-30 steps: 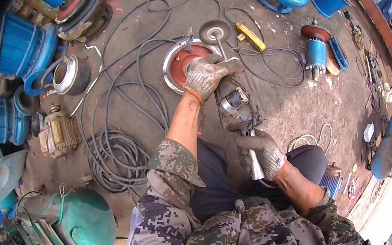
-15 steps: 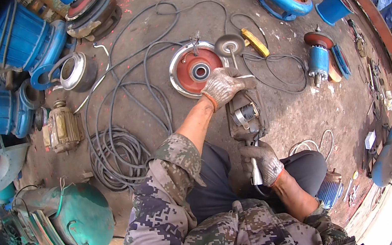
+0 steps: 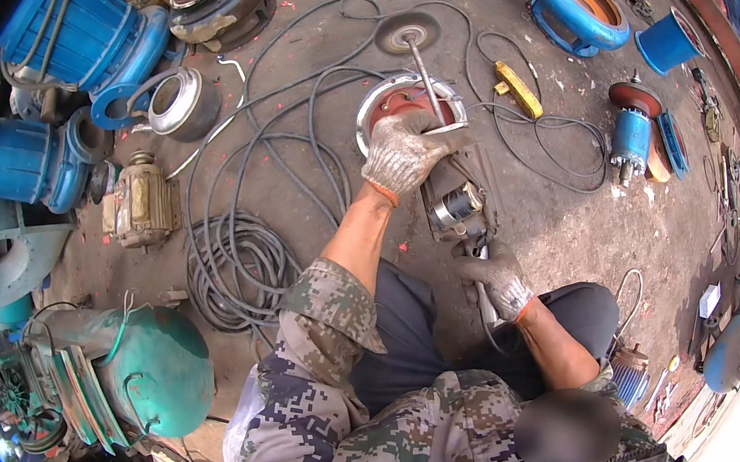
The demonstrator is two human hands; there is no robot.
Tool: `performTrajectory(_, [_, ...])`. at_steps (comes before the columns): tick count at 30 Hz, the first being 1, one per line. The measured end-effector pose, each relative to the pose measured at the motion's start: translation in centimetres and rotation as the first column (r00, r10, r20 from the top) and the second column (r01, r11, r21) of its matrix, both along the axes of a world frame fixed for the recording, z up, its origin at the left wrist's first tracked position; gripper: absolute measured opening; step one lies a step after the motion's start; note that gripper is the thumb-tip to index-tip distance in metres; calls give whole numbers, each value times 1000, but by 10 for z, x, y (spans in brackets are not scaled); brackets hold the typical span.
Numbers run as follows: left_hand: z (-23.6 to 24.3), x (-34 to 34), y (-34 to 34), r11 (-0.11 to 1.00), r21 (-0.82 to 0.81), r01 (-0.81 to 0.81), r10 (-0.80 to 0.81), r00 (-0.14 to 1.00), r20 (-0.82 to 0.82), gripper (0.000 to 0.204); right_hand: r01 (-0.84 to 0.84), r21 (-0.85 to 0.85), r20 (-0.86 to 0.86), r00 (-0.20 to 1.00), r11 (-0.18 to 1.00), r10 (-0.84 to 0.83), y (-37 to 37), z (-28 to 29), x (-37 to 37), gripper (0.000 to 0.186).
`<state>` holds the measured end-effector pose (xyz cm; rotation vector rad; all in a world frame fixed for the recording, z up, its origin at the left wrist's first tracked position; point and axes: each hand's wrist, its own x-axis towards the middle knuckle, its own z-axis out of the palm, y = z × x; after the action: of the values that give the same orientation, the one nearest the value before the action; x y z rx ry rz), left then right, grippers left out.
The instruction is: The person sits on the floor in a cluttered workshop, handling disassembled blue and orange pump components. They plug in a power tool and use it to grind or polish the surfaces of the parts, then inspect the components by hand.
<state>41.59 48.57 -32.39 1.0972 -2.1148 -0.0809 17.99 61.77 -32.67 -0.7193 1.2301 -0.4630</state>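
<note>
- Left hand, gloved, fingers curled round the steel shaft w/ a disc at its far end, right over the red pump cover.
- Right hand, gloved, closed on a tool handle nr the motor part.
- Black cables coiled left; yellow bar right.

Gloved left hand grips steel shaft with disc end over red round cover. Gloved right hand holds tool at small motor part. Black cable coil left, dirt floor.
</note>
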Motion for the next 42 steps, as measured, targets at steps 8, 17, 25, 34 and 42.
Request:
performTrajectory(8, [19,-13,25,953,238,-185,263,899,-351,11,-250,-78,-113,964,965,240,-32,28,-27,19])
performTrajectory(17, [-40,-6,24,902,382,-200,298,930,-215,27,-292,54,-158,942,955,297,-41,29,-31,27])
performTrajectory(25, [-43,-29,36,802,502,-325,502,821,-271,27,-465,147,-197,851,873,487,-80,71,-46,29])
performTrajectory(34, [-37,-25,26,905,203,-373,395,916,-77,22,-461,106,-290,833,881,471,-87,78,-45,24])
performTrajectory(42, [-28,-24,11,972,138,-193,200,979,-42,16,-219,215,109,974,952,199,-56,-12,-23,22])
